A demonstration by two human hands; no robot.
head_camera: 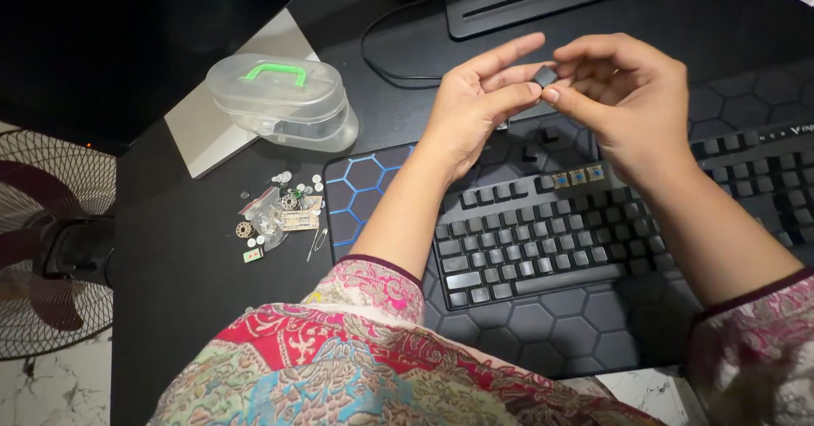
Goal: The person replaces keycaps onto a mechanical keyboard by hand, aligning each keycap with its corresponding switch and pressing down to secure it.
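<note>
A small dark square keycap (pixel 544 76) sits above the black keyboard (pixel 543 239), pinched between the left hand (pixel 475 104), thumb and forefinger closed on it with the other fingers stretched out, and the right hand (pixel 627 95), its curled fingertips gripping it too

A clear plastic container with a green handle (pixel 282 100) is placed left; a dark-bladed floor fan (pixel 52 244) is positioned beside the desk.
</note>
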